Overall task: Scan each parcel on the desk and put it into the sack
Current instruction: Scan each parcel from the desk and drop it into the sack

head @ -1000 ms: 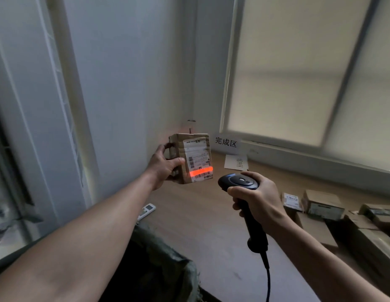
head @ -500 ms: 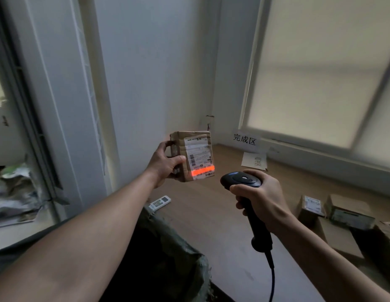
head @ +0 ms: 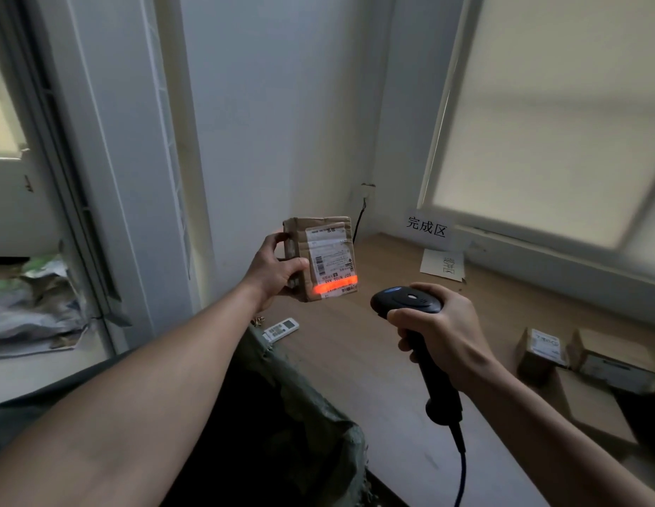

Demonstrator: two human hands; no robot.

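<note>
A wooden worktop (head: 355, 367) runs into a pale corner under a blinded window (head: 545, 115). Above it the left grip (head: 278, 272) curls round a small cardboard parcel (head: 327, 250), its label facing the scanner (head: 406, 301) clasped in the right grip (head: 445, 342). A red beam (head: 335, 286) crosses the label. The green sack (head: 304, 415) gapes below the left forearm, and more parcels (head: 542, 349) lie to the right.

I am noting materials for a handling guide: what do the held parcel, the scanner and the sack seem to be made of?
Parcel: brown cardboard, matte and creased, with a white paper label. Scanner: probably hard plastic, dark, with a faint sheen on its head. Sack: seemingly woven fabric, dull green, frayed at the rim; the dim light leaves the fibre open.
</note>
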